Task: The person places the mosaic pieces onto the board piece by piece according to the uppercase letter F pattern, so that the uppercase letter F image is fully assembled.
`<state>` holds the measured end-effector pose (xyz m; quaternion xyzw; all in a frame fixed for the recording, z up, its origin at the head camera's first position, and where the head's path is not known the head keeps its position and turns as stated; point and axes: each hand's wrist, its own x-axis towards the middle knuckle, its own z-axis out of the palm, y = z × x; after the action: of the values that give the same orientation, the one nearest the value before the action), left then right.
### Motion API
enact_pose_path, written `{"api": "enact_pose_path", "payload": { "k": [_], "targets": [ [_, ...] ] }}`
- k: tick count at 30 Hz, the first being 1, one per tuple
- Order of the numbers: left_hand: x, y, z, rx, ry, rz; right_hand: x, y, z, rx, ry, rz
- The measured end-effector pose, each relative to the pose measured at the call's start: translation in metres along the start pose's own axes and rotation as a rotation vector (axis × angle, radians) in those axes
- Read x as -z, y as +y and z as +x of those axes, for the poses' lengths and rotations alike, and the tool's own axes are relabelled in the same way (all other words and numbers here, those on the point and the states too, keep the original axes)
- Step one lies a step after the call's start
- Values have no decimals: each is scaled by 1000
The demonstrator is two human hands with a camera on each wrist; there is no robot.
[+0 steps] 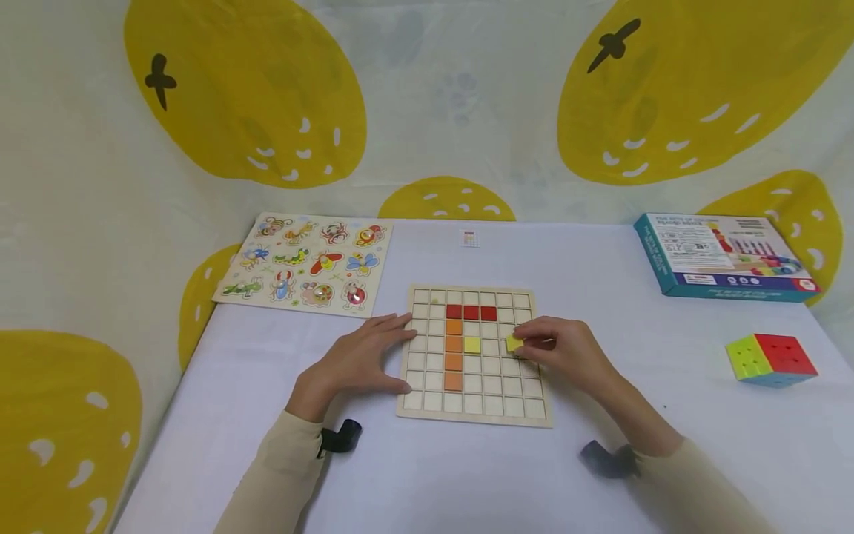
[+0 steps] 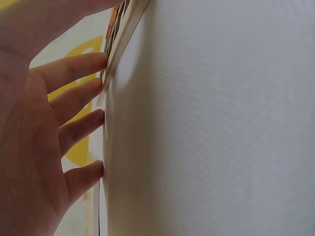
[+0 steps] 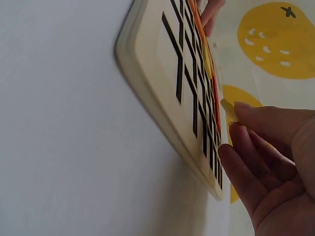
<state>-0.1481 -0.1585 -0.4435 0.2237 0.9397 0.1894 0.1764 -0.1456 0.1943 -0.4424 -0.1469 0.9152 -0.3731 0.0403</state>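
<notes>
A wooden grid board [image 1: 494, 406] lies on the white table. Three red tiles [image 1: 471, 313] form a row near its top, with a column of several orange tiles [image 1: 453, 362] below the leftmost one. One yellow tile [image 1: 472, 345] sits in a cell beside that column. Between thumb and fingertip my right hand [image 1: 563, 348] pinches another yellow tile [image 1: 513, 343] over the board's right side; the right wrist view shows this tile [image 3: 228, 110] held edge-on. With fingers spread, my left hand [image 1: 356, 360] touches the board's left edge, fingertips and thumb along the rim.
An insect picture puzzle [image 1: 303, 263] lies at the back left. Behind the grid board is a small printed card [image 1: 470, 239]. A blue toy box [image 1: 727, 256] stands at the back right, with a puzzle cube [image 1: 770, 360] in front of it. A fruit-patterned cloth [image 1: 460, 111] hangs behind.
</notes>
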Motion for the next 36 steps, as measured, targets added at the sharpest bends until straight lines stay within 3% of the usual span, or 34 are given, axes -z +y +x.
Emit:
{"api": "enact_pose_path", "payload": {
  "k": [10,17,25,36],
  "targets": [
    [1,-1,-1,-6,2,-1,-11,-10,8,22,-14,12],
    [1,-1,-1,-10,4,-7,-19,-14,12,-8,-32,-4],
    [0,-1,0,-9,4,-9,-26,-14,14,35,-34,-30],
    [-1,-1,0,4,-4,-7,-29,-16,14,28,-26,-49]
  ]
}}
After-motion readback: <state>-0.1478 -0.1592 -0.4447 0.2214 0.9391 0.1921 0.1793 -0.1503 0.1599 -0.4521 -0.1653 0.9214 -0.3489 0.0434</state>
